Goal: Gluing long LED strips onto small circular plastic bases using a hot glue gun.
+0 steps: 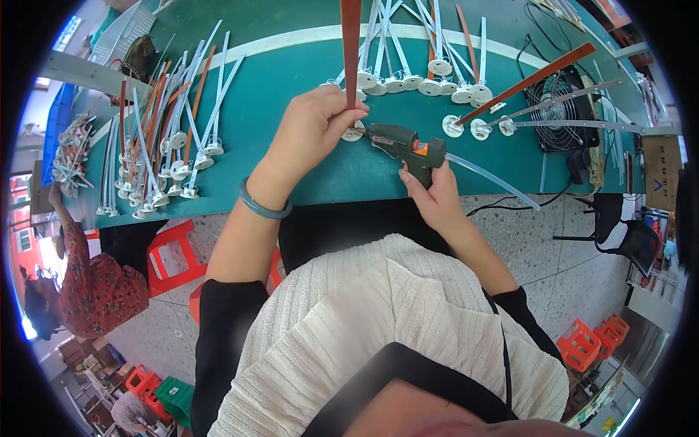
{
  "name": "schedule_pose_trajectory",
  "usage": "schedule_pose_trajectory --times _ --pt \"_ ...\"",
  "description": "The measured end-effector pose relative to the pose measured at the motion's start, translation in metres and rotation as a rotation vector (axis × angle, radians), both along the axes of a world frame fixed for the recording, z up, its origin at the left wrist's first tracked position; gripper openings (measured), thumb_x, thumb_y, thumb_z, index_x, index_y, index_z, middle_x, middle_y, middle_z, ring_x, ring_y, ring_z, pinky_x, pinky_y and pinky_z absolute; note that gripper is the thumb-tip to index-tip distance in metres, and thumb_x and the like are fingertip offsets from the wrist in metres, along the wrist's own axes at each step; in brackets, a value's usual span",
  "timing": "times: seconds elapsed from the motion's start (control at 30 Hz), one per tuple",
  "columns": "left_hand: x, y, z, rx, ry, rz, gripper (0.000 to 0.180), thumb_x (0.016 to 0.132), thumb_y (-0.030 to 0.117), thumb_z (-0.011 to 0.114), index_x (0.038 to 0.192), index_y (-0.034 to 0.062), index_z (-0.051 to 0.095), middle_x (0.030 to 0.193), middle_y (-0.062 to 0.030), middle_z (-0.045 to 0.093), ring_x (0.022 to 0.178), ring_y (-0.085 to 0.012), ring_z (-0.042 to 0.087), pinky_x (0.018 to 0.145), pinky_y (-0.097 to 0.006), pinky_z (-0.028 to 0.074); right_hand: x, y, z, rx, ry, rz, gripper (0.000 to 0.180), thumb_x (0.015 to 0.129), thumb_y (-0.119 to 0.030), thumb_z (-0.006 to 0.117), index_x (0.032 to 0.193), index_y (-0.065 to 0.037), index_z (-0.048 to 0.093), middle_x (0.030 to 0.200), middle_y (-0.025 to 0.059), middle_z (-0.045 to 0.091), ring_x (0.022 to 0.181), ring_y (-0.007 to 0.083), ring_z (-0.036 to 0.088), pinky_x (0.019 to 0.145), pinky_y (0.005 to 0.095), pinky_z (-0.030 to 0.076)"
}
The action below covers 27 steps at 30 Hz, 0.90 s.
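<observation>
My left hand (pixel 317 131) pinches an upright brown flat strip (pixel 351 54) near its lower end. Below the fingers, a white round base (pixel 354 132) rests on the green table. My right hand (pixel 435 191) is wrapped round the handle of a dark green hot glue gun (pixel 408 148). Its nozzle points left, at the foot of the strip by the base. A clear glue stick (pixel 495 182) trails from the gun's back end. To the right of the gun stand several strips on white round bases, one a brown strip (pixel 535 80) leaning right.
More strips on round bases (pixel 429 87) crowd the table's far side, with another cluster (pixel 156 160) at left. A black fan (pixel 559 109) with cables stands at right. Another person (pixel 102 284) sits at the far left, near a red stool (pixel 177 256).
</observation>
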State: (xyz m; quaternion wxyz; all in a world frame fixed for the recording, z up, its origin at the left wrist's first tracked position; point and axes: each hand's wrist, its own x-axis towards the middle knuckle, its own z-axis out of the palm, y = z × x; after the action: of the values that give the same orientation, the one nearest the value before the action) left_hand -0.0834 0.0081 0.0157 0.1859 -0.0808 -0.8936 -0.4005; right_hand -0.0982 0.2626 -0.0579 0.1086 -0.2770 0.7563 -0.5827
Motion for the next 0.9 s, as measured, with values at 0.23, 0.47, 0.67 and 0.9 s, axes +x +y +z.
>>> schedule_pose_trajectory --times 0.23,0.47,0.67,0.9 --pt "0.001 0.0 0.005 -0.015 -0.121 0.029 0.011 0.089 0.009 0.072 0.097 0.0023 0.076 0.086 -0.0107 0.07 0.078 -0.0225 0.068 0.069 -0.031 0.054 -0.002 0.001 0.001 0.038 0.02 0.027 0.029 0.093 -0.004 0.065 0.118 0.0 0.05 0.087 0.0036 0.06 0.064 0.0087 0.056 0.057 0.0248 0.046" --pt "0.001 0.001 0.004 0.012 -0.041 0.002 0.012 0.089 0.012 0.07 0.093 0.002 0.074 0.078 -0.0132 0.064 0.073 -0.0305 0.063 0.065 -0.038 0.051 -0.005 0.0 0.008 0.025 -0.073 0.011 0.031 0.093 -0.002 0.065 0.119 0.0 0.049 0.089 0.0042 0.06 0.063 0.0081 0.056 0.056 0.0235 0.046" --pt "0.002 0.0 0.006 -0.008 -0.103 -0.048 0.007 0.093 0.004 0.065 0.097 -0.0011 0.069 0.088 -0.0107 0.065 0.076 -0.0228 0.064 0.068 -0.033 0.052 -0.012 0.001 0.017 -0.108 -0.366 0.043 0.04 0.095 -0.001 0.061 0.131 0.001 0.045 0.1 0.0093 0.064 0.065 0.0089 0.056 0.058 0.0234 0.047" --pt "0.006 -0.006 0.005 0.058 -0.154 -0.209 0.007 0.095 -0.002 0.056 0.099 -0.0015 0.061 0.097 -0.0123 0.06 0.09 -0.0252 0.059 0.081 -0.033 0.048 -0.009 0.007 0.016 -0.197 -0.412 0.083 0.046 0.095 0.0 0.058 0.138 0.002 0.041 0.117 0.0168 0.067 0.069 0.0098 0.057 0.06 0.0232 0.048"
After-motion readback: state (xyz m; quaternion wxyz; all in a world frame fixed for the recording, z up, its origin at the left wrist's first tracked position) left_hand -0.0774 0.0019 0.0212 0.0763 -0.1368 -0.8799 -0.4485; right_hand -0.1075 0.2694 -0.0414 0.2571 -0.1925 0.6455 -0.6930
